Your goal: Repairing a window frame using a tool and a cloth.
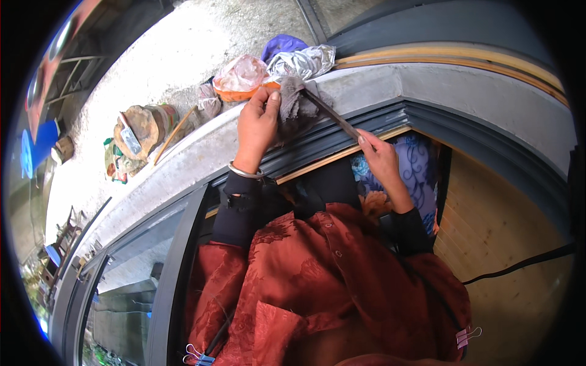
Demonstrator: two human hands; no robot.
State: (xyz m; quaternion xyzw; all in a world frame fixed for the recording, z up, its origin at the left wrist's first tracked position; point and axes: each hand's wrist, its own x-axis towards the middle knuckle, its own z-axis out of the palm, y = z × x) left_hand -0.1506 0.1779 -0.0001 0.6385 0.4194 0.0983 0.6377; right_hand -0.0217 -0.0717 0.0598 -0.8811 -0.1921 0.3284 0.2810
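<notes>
My right hand (381,163) is closed round the near end of a long, dark flat bar (329,113). Whether the bar is a blade or a file I cannot tell. Its far end lies against a crumpled grey cloth (294,104) on the pale stone ledge (366,82). Beside the cloth's left edge, my left hand (256,125) is raised with thumb and fingers pinched together. What sits between those fingertips is too small to make out. A silver bangle (245,173) circles the left wrist.
Past the cloth lie a pink-and-orange plastic bag (240,74), a silver bag (302,61) and a purple bag (282,46). Further left, a trowel-like tool (130,135) rests on a wood stump (146,128), near a thin stick (174,135). A dark window frame (305,149) runs below my hands.
</notes>
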